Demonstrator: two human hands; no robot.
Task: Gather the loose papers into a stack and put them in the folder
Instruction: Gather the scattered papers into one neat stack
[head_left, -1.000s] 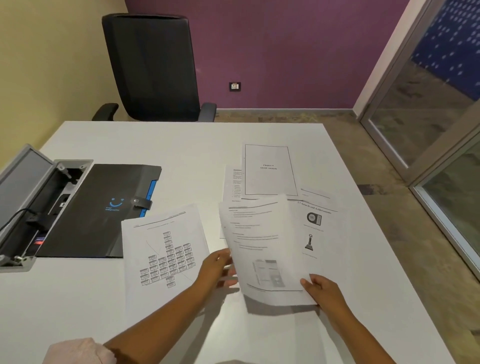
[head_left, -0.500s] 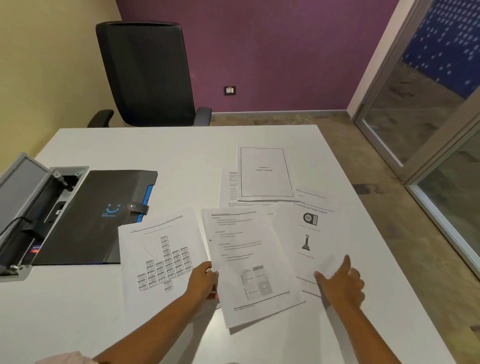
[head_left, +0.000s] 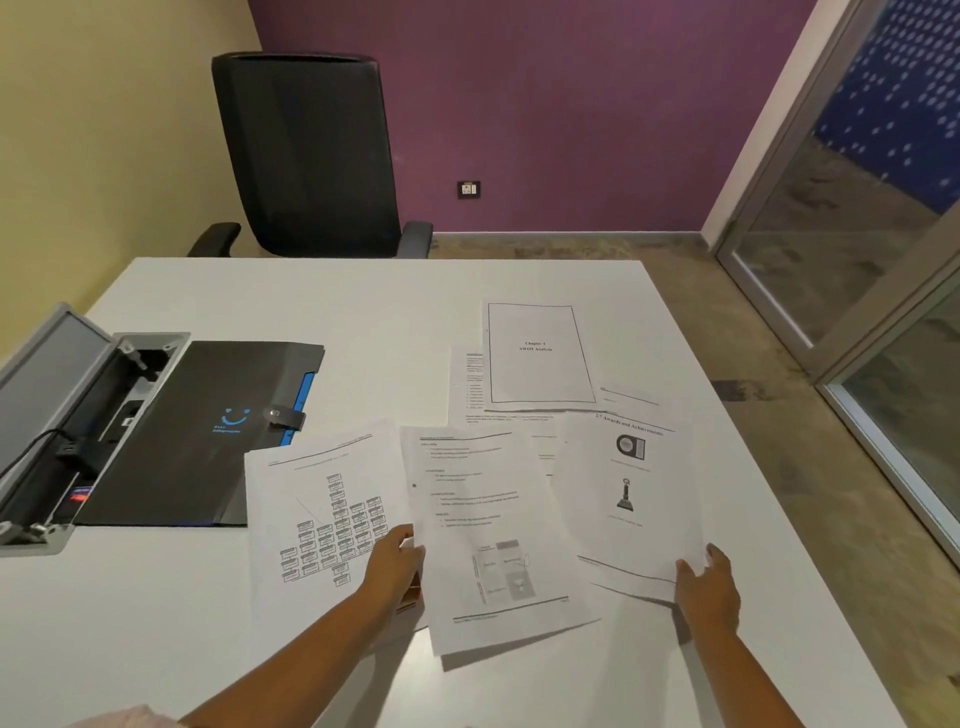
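Several loose white sheets lie spread on the white table. My left hand (head_left: 396, 561) pinches the left edge of a text sheet (head_left: 488, 530), which is lifted a little at its near end. A chart sheet (head_left: 322, 514) lies flat to its left. My right hand (head_left: 707, 587) grips the near corner of the awards sheet (head_left: 631, 499), thumb on top. A framed "Chapter" sheet (head_left: 537, 353) and a text page (head_left: 465, 389) lie farther back. The black folder (head_left: 208, 431), closed by a strap, sits at the left.
An open grey cable box (head_left: 78, 415) set into the table borders the folder's left side. A black office chair (head_left: 311, 156) stands behind the far edge. The table's right edge (head_left: 779, 493) drops to the floor, with glass panels beyond.
My right hand let go of the text sheet and moved right to take the awards sheet's corner. My left hand took the text sheet's left edge and lowered it toward the table.
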